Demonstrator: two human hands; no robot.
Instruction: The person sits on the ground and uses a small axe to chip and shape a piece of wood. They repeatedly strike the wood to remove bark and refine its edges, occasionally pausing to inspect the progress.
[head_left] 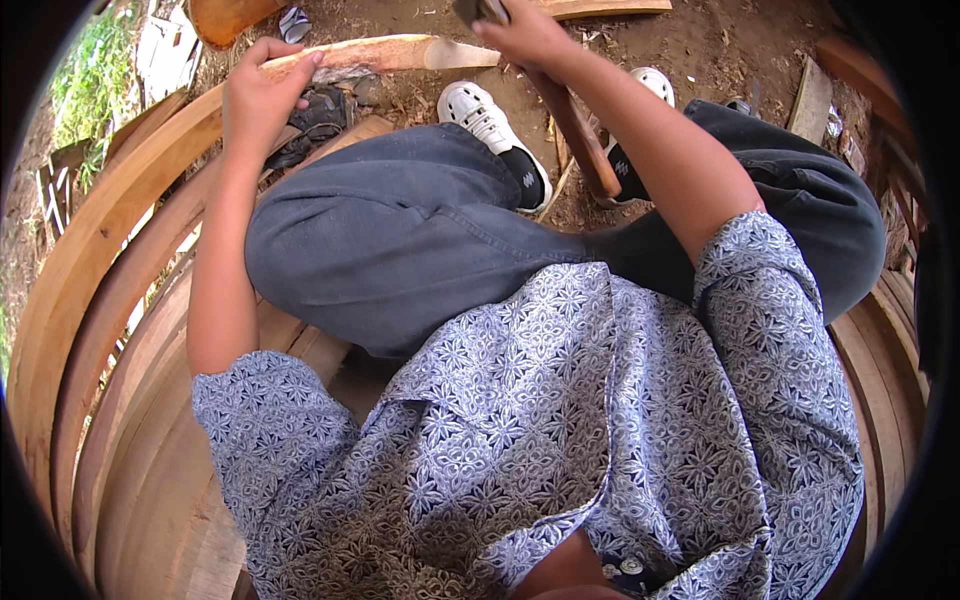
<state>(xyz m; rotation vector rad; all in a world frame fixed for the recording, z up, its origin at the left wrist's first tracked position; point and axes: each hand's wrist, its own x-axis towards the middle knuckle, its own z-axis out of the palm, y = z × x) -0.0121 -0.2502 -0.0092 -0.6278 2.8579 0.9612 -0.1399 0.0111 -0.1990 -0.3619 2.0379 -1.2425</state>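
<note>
My left hand (262,95) is closed around a long pale wooden plank (385,54), thumb on its upper face. The plank bends in the wide view from lower left toward the top middle, where its tip narrows and looks freshly hewn. Near that tip, my right hand (530,40) grips a wooden-handled tool (575,135) high up, close to its head. The brown handle hangs down toward my shoes. Its dark metal head is partly cut off by the top edge, so its exact kind is unclear.
Several more planks (150,420) lie at my left, with others (880,370) at my right. White clogs (482,118) stand on bare soil with wood chips. A dark shoe-like object (318,120) sits below the plank. An orange-brown piece (230,18) lies at the top left.
</note>
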